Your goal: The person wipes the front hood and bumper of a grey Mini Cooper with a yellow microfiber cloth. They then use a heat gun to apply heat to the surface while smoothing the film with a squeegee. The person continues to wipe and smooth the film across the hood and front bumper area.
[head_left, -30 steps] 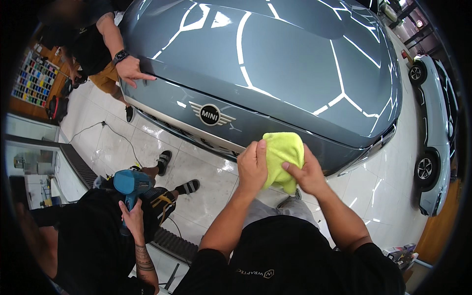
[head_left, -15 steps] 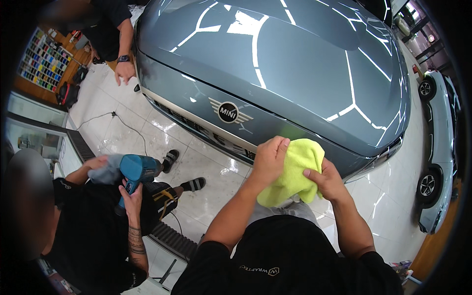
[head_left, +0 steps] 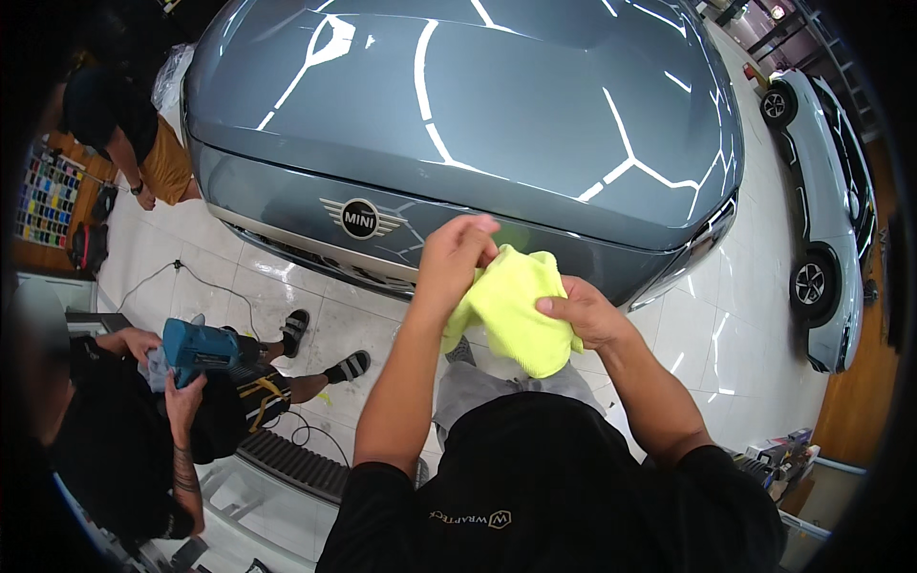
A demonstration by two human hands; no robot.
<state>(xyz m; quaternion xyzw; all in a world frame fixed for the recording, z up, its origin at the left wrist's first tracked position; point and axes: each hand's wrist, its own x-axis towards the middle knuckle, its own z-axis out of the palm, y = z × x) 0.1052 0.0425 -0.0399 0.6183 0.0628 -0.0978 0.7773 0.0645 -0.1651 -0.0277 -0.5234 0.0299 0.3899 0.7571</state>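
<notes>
A bright yellow-green microfibre cloth [head_left: 521, 310] hangs bunched between my two hands, in front of the nose of a grey-blue car [head_left: 449, 115]. My left hand [head_left: 449, 263] is closed at the cloth's upper left edge, its fingers curled toward the car. On the other side, my right hand [head_left: 587, 313] pinches the cloth, thumb on top and fingers underneath. Both hands are apart from the painted panel, just short of the hood's front edge. The round winged badge [head_left: 360, 219] sits on the panel to the left of my hands.
At lower left a co-worker holds a blue corded power tool [head_left: 198, 346] and a grey cloth [head_left: 153, 371]. Another person [head_left: 115, 124] stands by the car's left corner. A cable [head_left: 215, 282] crosses the tiled floor. A ribbed dark step [head_left: 296, 468] lies left; a light car [head_left: 829, 220] is parked right.
My view has shifted, so the car sits further left. The cloth has been turned and bunched in my hands. The person at far left has moved back, and the co-worker's hands have shifted.
</notes>
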